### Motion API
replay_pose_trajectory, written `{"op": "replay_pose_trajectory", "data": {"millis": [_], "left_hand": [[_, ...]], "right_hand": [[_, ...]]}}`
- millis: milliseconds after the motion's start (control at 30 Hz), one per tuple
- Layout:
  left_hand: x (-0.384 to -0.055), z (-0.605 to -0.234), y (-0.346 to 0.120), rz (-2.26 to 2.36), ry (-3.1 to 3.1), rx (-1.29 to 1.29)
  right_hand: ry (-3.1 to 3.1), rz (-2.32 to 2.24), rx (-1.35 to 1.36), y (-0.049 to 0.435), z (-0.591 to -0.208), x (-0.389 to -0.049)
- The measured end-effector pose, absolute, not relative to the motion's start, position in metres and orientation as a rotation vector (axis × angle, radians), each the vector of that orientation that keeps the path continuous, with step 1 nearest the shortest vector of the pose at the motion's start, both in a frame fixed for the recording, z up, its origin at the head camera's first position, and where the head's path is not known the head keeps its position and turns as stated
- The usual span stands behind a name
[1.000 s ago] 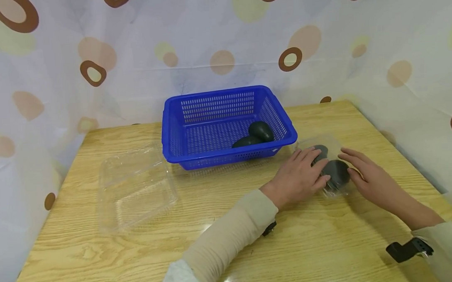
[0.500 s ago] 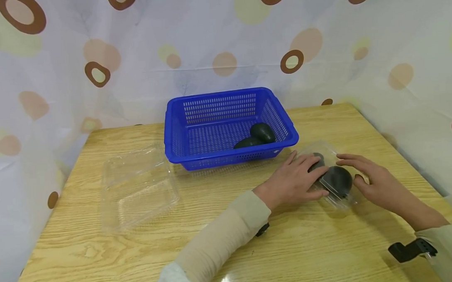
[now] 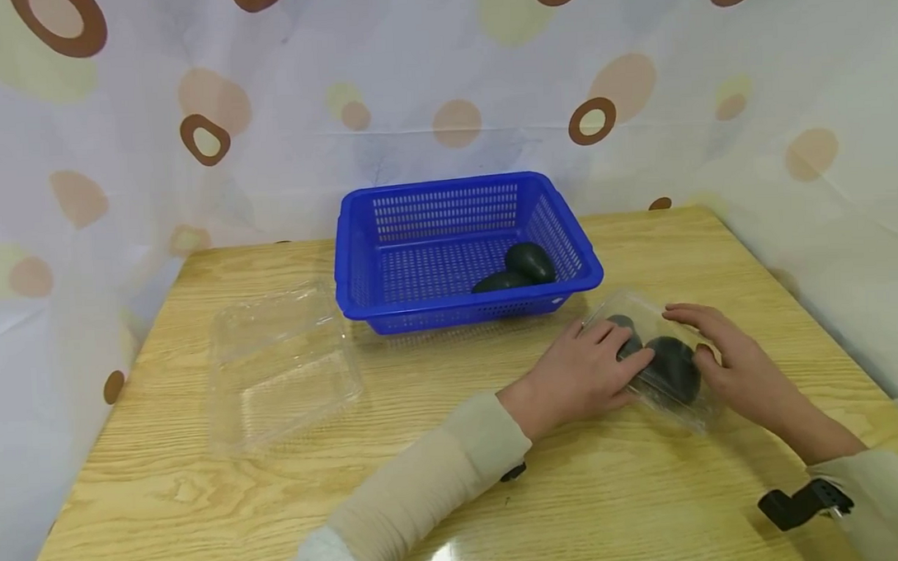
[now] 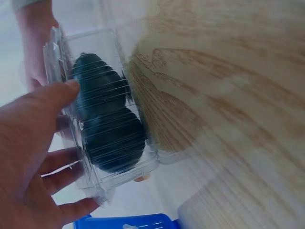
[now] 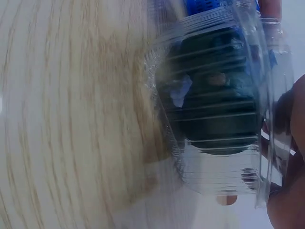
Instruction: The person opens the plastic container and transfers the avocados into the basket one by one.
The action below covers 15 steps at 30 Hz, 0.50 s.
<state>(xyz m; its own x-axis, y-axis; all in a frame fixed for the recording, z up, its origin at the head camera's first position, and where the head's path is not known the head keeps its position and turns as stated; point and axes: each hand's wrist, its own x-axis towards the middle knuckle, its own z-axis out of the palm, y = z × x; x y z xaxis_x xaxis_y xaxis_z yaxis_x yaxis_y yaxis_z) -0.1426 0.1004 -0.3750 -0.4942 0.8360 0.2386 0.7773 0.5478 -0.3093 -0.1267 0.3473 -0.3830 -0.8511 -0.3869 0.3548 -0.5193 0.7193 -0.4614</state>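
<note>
In the head view, the clear box (image 3: 649,308) lies near four o'clock from the centre, two dark oval fruits (image 3: 672,369) showing through its plastic. The left hand (image 3: 574,375) is at the box's nine o'clock side, fingers spread over its edge; the right hand (image 3: 745,376) is at three o'clock from it, fingers bent by the opposite edge. Toward ten o'clock from the box stands the blue basket (image 3: 487,302), with two more dark green fruits (image 3: 530,263) at about its four o'clock. A clear open tray (image 3: 293,385) lies at eight o'clock on the wooden table (image 3: 204,495). In the left wrist view, the box sits toward nine o'clock, both fruits side by side behind the ribbed wall; the left hand's thumb bends over the near side of the rim and its parted fingers lie beyond, holding that edge between them. In the right wrist view, the box fills the area near two o'clock; the right hand's fingers are partly cut off around four o'clock, so I cannot tell whether they grip the rim or merely press it.
</note>
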Motion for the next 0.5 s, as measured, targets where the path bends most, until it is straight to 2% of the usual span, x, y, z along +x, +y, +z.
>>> {"op": "replay_pose_trajectory", "data": {"millis": [500], "left_hand": [[-0.123,-0.371,0.059,0.296,-2.307,-1.26]], "right_hand": [[-2.716,0.87,0.686,0.314,-0.39,-0.137]]}}
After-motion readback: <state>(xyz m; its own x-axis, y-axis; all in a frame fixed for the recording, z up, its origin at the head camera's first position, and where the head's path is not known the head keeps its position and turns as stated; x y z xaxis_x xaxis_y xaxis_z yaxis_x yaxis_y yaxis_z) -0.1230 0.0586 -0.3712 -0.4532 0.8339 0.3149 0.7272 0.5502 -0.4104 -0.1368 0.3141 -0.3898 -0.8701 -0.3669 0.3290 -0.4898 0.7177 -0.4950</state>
